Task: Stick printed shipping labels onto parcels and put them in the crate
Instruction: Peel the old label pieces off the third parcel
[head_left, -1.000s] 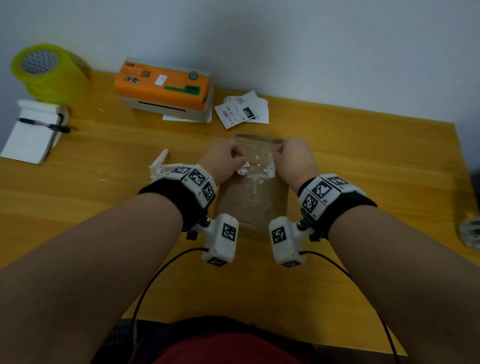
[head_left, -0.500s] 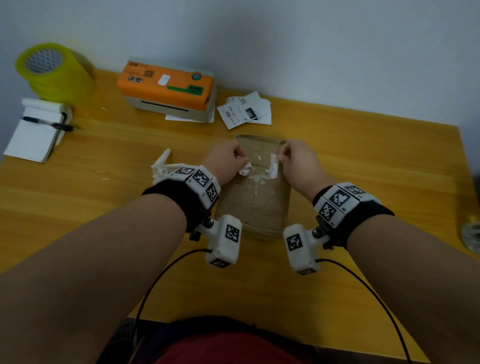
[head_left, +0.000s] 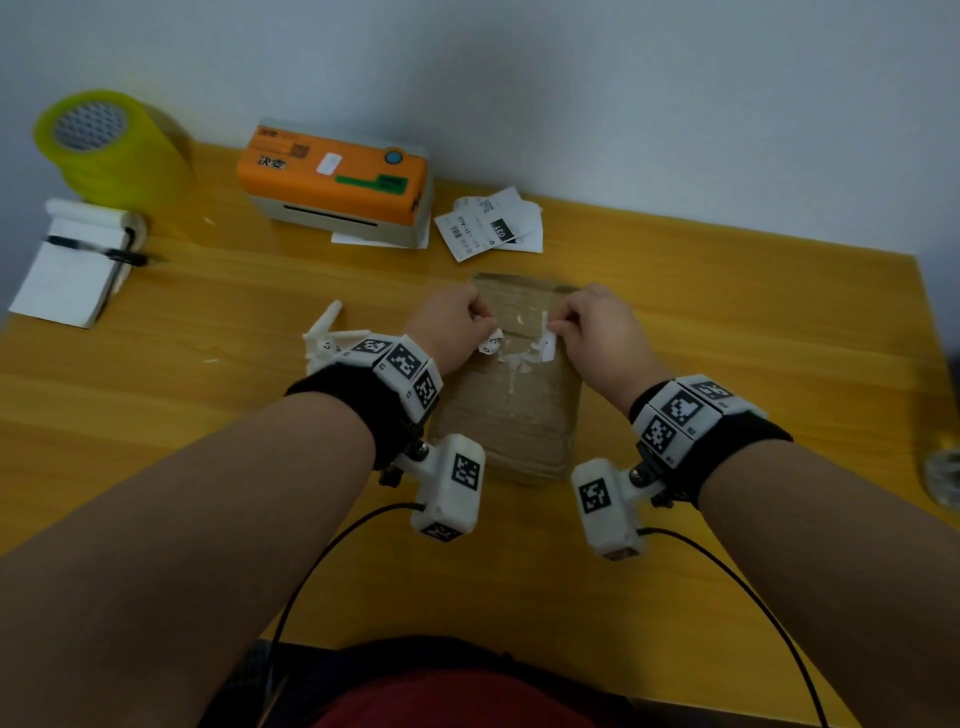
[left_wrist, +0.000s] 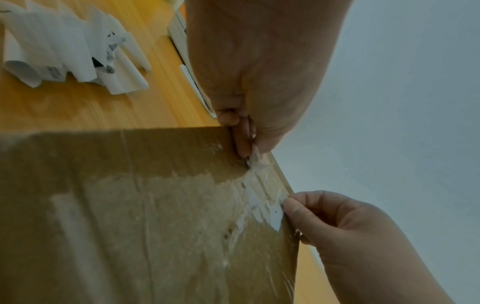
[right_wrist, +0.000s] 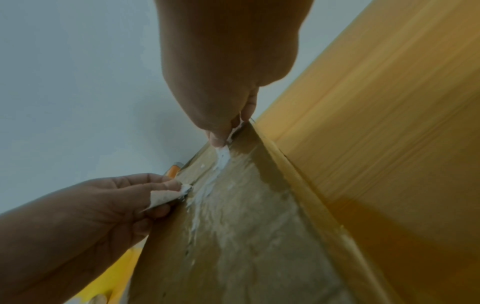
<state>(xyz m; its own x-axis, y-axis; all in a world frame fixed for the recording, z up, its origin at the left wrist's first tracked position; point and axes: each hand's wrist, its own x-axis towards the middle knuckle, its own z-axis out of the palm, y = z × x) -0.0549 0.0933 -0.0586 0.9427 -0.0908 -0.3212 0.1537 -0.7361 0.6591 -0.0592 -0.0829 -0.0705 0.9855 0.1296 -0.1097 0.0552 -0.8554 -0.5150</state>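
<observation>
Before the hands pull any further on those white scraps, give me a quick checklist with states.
1. Left hand pinches a white scrap: ok.
2. Right hand pinches a white strip: ok.
3. Parcel lies flat on the table: ok.
4. Parcel top free of paper residue: not ok, torn white bits remain.
5. Fresh printed labels lie beside the printer: ok.
6. Crate in view: not ok, none visible.

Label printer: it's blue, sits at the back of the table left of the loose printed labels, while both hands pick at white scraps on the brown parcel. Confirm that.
Not quite: the label printer is orange on top, not blue, as the head view shows. The rest holds: it sits left of the loose printed labels, and the left hand and right hand each pinch white scraps on the brown parcel.
</observation>
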